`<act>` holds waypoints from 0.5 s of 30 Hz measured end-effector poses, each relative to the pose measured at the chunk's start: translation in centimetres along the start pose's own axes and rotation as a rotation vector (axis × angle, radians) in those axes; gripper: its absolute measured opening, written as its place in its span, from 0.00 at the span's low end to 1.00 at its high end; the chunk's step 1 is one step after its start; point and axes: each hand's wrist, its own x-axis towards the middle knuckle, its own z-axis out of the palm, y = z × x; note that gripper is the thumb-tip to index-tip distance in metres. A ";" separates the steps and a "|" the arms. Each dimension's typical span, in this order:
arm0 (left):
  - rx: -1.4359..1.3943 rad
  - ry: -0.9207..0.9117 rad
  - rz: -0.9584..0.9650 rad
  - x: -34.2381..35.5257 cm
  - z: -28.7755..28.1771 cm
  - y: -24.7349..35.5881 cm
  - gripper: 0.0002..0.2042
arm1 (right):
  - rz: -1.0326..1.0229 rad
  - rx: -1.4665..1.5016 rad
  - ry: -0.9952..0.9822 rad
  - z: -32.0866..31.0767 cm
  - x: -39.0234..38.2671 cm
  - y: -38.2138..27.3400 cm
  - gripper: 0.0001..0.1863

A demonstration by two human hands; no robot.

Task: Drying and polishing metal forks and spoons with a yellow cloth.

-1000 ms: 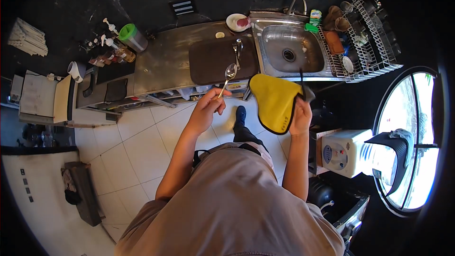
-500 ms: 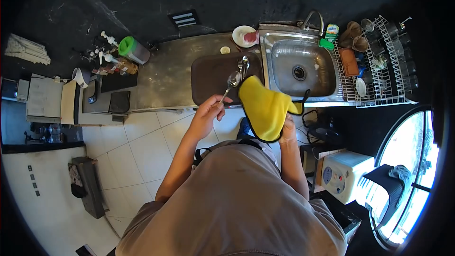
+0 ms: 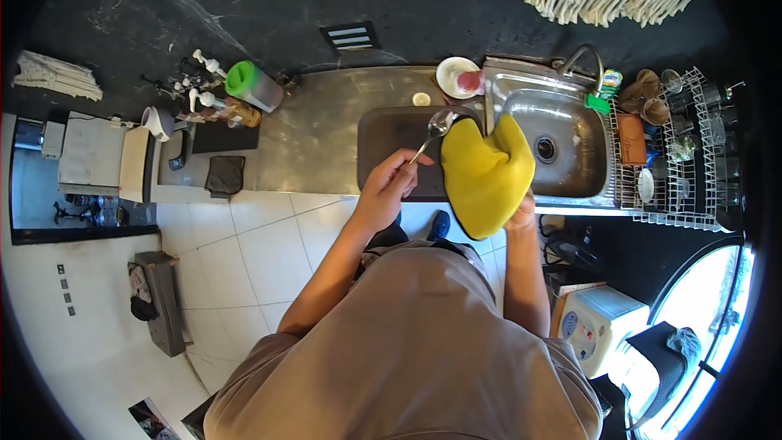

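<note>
My left hand [image 3: 386,197] is closed around the handle of a metal spoon [image 3: 441,123], its bowl pointing up and away from me. In my right hand [image 3: 522,212] a yellow cloth [image 3: 487,175] is gripped by its lower right part; it hangs spread out and hides most of those fingers. The spoon's bowl is close to the cloth's upper left corner; whether they touch I cannot tell. Beneath both lies a brown tray [image 3: 383,147] on the steel counter. The cloth and spoon cover much of the tray's right side.
Right of the tray is a steel sink [image 3: 562,171] with a curved faucet [image 3: 588,50]. A white dish rack [image 3: 680,216] holds cups and glasses. Behind the tray sit a white bowl [image 3: 450,68] and a lemon half [image 3: 421,99]. A green-lidded container [image 3: 259,90] and pump bottles stand left.
The whole view has shifted, so the counter sits further right in the picture. The spoon's bowl has come nearer the cloth, and the cloth has been turned, hiding the tray's cutlery.
</note>
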 end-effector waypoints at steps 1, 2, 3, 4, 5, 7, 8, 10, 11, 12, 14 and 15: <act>0.008 -0.012 0.005 0.2 -0.9 0.3 0.11 | 0.014 0.031 0.057 0.1 0.2 0.2 0.24; 0.011 -0.015 0.014 0.2 -1.9 0.7 0.11 | 0.026 0.060 0.113 0.6 0.6 0.5 0.23; 0.029 0.004 0.046 0.4 -2.6 1.0 0.12 | 0.023 0.036 0.208 1.7 1.1 0.7 0.21; 0.045 0.021 0.080 0.6 -3.3 1.5 0.12 | 0.018 0.010 0.303 3.0 1.6 0.9 0.19; 0.089 -0.015 0.082 0.4 -4.1 2.3 0.13 | 0.055 -0.056 0.306 3.1 2.5 1.3 0.16; 0.186 -0.062 0.055 0.2 -5.3 3.0 0.12 | 0.065 -0.031 0.187 2.9 4.3 3.9 0.22; 0.242 -0.077 0.031 0.2 -5.7 3.4 0.12 | 0.091 0.008 0.069 3.2 5.0 5.2 0.30; 0.517 -0.010 0.132 0.0 -6.8 2.2 0.12 | 0.120 -0.207 0.190 6.7 7.4 7.9 0.29; 0.606 -0.016 0.067 0.1 -7.8 1.7 0.11 | 0.024 -0.398 0.382 10.8 8.8 8.5 0.12; 0.680 0.016 0.120 0.1 -8.1 1.5 0.10 | 0.026 -0.412 0.214 11.6 10.0 8.9 0.11; 0.862 0.057 0.138 0.2 -9.0 0.9 0.10 | -0.204 -0.315 0.397 13.2 11.5 11.7 0.12; 0.825 0.003 0.123 0.2 -9.4 0.8 0.10 | -0.232 -0.298 0.433 13.7 12.0 12.5 0.13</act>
